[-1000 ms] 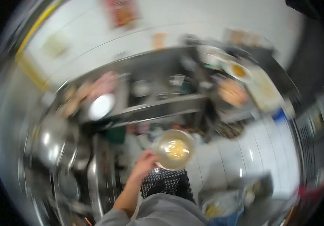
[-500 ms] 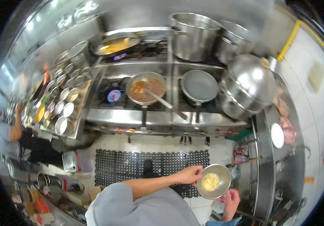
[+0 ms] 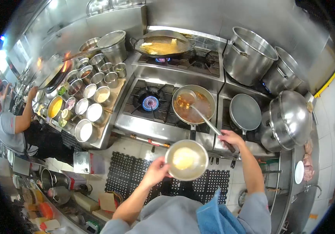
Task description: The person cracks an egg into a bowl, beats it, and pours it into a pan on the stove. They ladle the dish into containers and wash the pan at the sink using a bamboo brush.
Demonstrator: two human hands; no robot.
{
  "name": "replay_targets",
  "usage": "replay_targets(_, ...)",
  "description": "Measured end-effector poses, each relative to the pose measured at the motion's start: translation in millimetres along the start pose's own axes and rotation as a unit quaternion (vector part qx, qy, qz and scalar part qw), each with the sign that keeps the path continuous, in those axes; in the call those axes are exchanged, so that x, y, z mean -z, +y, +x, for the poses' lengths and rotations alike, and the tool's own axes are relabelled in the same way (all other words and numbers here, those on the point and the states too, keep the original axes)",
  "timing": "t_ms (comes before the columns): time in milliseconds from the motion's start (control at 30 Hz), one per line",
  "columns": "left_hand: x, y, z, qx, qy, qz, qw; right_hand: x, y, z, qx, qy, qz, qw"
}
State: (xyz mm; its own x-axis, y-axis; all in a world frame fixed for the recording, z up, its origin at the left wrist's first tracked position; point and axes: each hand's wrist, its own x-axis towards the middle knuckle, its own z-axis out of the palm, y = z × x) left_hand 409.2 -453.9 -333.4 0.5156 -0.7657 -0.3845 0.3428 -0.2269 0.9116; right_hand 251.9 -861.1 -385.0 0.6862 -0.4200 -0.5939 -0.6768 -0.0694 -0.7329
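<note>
My left hand (image 3: pixel 159 171) grips the rim of a metal bowl (image 3: pixel 203 171), which has pale yellow food (image 3: pixel 183 157) at its bottom. The bowl is held in front of the stove, just below a frying pan (image 3: pixel 175 111). My right hand (image 3: pixel 231 139) is wrapped round the dark handle end of a ladle (image 3: pixel 207 121). The ladle's head sits in the reddish-brown sauce (image 3: pixel 199 102) with chunks inside that pan. To the right, a second frying pan (image 3: pixel 245 112) with a grey inside stands on its burner.
A lit burner (image 3: pixel 150 103) is left of the sauce pan. Behind, a wok (image 3: pixel 162 46) with yellow oil and pale pieces sits over a flame. Large pots (image 3: pixel 247 58) and a domed steamer (image 3: pixel 292 119) stand right. Several containers (image 3: pixel 85 130) fill the left counter; a co-worker (image 3: pixel 9 126) handles a flaming pan (image 3: pixel 54 80).
The bowl has moved left and up toward the stove. My right hand has left the bowl's side and taken hold of the ladle. My view has shifted left.
</note>
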Motion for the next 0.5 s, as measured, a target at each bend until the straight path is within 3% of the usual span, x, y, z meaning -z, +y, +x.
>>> replay_targets(67, 20.3, -3.1, -12.4, 0.007, 0.078, -0.039, 0.996, -14.4, -33.5, -12.2, -0.052, -0.080, 0.144, 0.985)
replay_targets(133, 29.5, 1.0, -24.7, 0.013, 0.143, -0.082, 0.986, -10.1, -49.9, -20.1, 0.012, -0.079, 0.231, 0.970)
replay_targets(233, 39.5, -6.8, -33.1, 0.008, 0.210, -0.122, 0.970, -12.5, -47.1, -28.1, 0.081, -0.029, 0.097, 0.992)
replay_targets(333, 41.7, -9.3, -34.4, 0.008, 0.244, -0.139, 0.960, -5.6, -70.1, -64.3, 0.085, 0.035, -0.018, 0.996)
replay_targets(367, 41.3, -7.5, -34.2, 0.009, 0.254, -0.142, 0.957, -5.7, -74.6, -76.1, 0.045, 0.112, -0.079, 0.990)
replay_targets(467, 38.0, 1.4, -26.9, 0.011, 0.273, -0.146, 0.951, 6.4, -59.1, -95.5, 0.305, 0.241, -0.264, 0.883)
replay_targets(500, 37.9, 3.7, -24.5, 0.012, 0.276, -0.141, 0.951, 2.1, -76.1, -116.4, 0.235, 0.225, -0.225, 0.918)
